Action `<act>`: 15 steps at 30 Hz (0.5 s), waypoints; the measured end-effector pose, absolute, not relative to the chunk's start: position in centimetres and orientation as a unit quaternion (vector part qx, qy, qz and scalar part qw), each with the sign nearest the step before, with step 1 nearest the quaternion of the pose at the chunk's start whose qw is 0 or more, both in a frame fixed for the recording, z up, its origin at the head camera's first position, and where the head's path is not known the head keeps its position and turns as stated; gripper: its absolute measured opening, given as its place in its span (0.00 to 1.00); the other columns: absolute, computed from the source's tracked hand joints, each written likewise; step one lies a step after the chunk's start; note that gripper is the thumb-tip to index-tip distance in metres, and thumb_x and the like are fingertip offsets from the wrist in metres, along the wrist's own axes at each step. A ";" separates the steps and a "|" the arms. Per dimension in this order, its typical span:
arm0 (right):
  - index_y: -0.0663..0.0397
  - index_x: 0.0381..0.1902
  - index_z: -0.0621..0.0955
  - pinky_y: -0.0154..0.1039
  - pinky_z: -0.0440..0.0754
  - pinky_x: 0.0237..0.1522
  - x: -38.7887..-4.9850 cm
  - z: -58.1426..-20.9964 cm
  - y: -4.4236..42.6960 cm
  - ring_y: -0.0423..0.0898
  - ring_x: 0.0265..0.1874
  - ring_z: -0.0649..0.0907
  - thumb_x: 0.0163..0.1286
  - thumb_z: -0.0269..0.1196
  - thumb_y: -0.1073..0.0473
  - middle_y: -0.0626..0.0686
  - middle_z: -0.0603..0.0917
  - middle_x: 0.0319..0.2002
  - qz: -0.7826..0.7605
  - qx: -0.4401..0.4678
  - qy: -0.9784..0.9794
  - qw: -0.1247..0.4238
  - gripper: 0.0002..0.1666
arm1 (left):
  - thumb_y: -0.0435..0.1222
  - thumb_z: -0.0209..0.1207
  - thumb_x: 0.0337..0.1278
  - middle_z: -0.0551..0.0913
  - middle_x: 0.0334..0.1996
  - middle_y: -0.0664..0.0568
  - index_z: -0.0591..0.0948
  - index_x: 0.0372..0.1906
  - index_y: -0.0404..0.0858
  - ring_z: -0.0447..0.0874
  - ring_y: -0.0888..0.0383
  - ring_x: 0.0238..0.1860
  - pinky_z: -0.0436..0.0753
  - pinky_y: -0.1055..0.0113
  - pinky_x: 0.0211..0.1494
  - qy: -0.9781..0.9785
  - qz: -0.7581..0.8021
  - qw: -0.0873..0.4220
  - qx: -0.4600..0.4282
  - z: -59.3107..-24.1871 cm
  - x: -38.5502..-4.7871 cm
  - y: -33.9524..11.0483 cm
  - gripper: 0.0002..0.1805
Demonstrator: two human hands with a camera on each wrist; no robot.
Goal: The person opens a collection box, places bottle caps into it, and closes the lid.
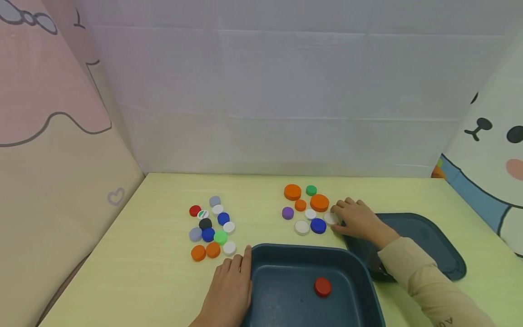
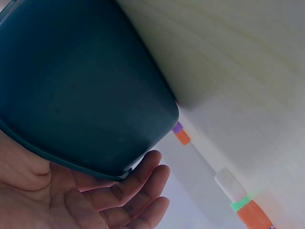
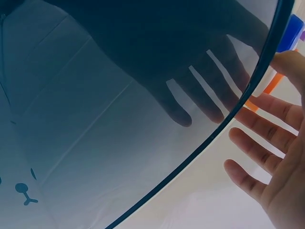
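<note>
My right hand (image 1: pixel 359 221) reaches over the flat dark tray's edge, thumb and index finger at opposite sides of a white bottle cap (image 1: pixel 330 219). In the right wrist view the hand (image 3: pixel 276 138) has its other fingers spread. My left hand (image 1: pixel 231 287) rests along the left rim of the deep dark-blue bin (image 1: pixel 302 247), fingers fairly straight; the left wrist view shows the bin's outer wall (image 2: pixel 95 95) above the palm. A red cap (image 1: pixel 322 287) lies inside the bin. By the right hand are a blue cap (image 1: pixel 318 225) and a large orange cap (image 1: pixel 319 203).
A second group of mixed caps lies left of the bin, with a black cap (image 1: pixel 205 224) and a light green cap (image 1: pixel 220 237) among them. The flat dark tray (image 1: pixel 425 240) lies right of the bin. A pale sheet (image 1: pixel 286 91) stands behind the table.
</note>
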State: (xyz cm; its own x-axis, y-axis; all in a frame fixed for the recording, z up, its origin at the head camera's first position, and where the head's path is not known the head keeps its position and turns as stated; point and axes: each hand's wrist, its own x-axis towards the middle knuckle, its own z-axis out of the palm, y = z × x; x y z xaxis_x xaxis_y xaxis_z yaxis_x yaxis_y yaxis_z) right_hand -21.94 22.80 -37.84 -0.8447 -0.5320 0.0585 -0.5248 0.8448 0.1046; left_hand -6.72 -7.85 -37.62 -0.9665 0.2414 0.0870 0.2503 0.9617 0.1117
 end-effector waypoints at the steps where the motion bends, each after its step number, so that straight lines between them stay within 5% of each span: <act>1: 0.55 0.42 0.79 0.50 0.74 0.38 -21.9 -37.8 22.8 0.52 0.39 0.76 0.55 0.65 0.47 0.54 0.80 0.39 -0.042 0.275 -0.960 0.042 0.22 | 0.42 0.58 0.55 0.75 0.44 0.47 0.64 0.64 0.36 0.70 0.53 0.41 0.73 0.59 0.47 -0.990 -0.061 0.037 -0.125 -37.6 -6.7 -7.9 0.32; 15: 0.55 0.43 0.78 0.51 0.74 0.40 -21.4 -37.1 23.7 0.52 0.39 0.75 0.54 0.66 0.47 0.55 0.80 0.40 -0.035 0.269 -0.960 0.064 0.23 | 0.42 0.57 0.55 0.75 0.43 0.48 0.64 0.64 0.36 0.70 0.53 0.41 0.74 0.59 0.47 -0.990 -0.058 0.034 -0.124 -37.5 -6.7 -7.9 0.32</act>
State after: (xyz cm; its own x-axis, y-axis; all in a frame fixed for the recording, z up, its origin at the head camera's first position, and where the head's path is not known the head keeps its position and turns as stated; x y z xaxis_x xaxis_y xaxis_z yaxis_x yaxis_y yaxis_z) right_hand -21.42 23.69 -37.12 -0.8469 -0.5216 0.1031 -0.5127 0.8525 0.1018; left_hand -6.71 -7.86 -37.54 -0.9668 0.2425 0.0813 0.2502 0.9624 0.1055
